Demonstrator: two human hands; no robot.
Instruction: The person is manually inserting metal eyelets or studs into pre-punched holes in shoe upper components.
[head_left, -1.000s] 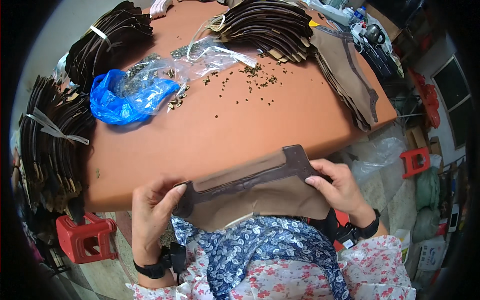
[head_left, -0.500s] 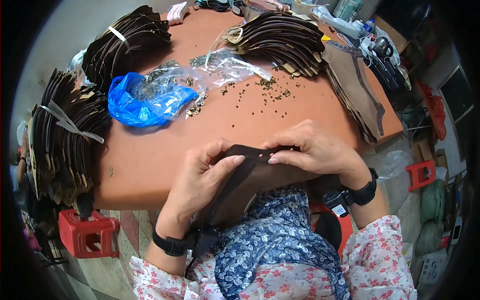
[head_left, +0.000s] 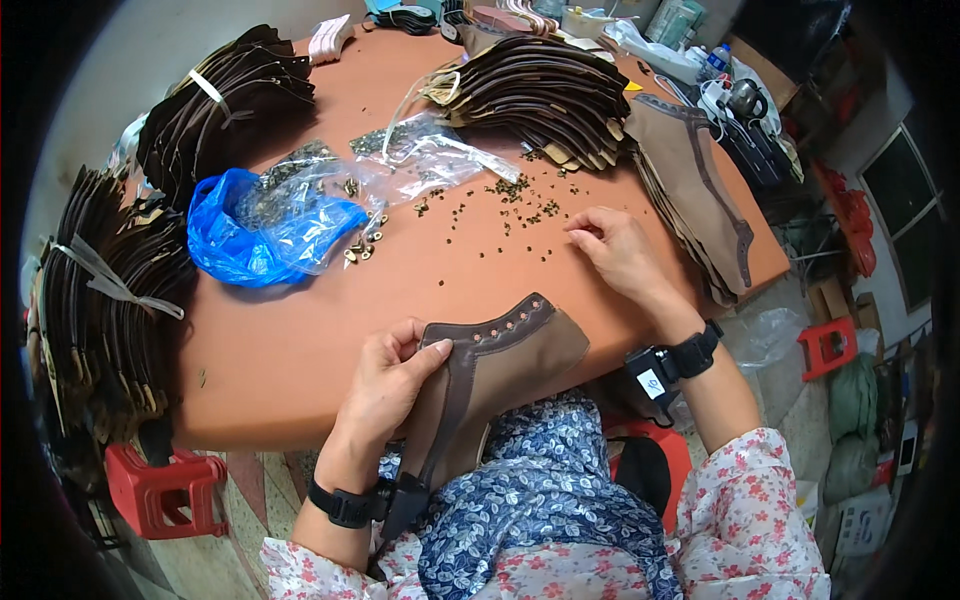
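Observation:
My left hand point(head_left: 385, 375) pinches the corner of a brown shoe upper point(head_left: 520, 350), thumb on top and fingers underneath. The upper has a dark trim strip along its top edge with a row of several small holes, and its lower part hangs over my lap. My right hand point(head_left: 615, 250) is apart from it, above the table to the right of scattered small brass-coloured metal fittings point(head_left: 515, 190). Its thumb and forefinger are drawn together; whatever may be between them is too small to make out.
Bundles of dark upper pieces point(head_left: 125, 290) stand along the left and a fanned stack point(head_left: 540, 95) at the back. A blue plastic bag point(head_left: 225, 240) and a clear bag of fittings point(head_left: 415, 150) lie between them. More brown uppers point(head_left: 675, 170) lie at the right table edge. Red stools point(head_left: 165, 490) stand below.
My right hand has let go of the upper and moved up and away to the fittings. The upper now lies turned with its row of holes facing up, held by my left hand alone.

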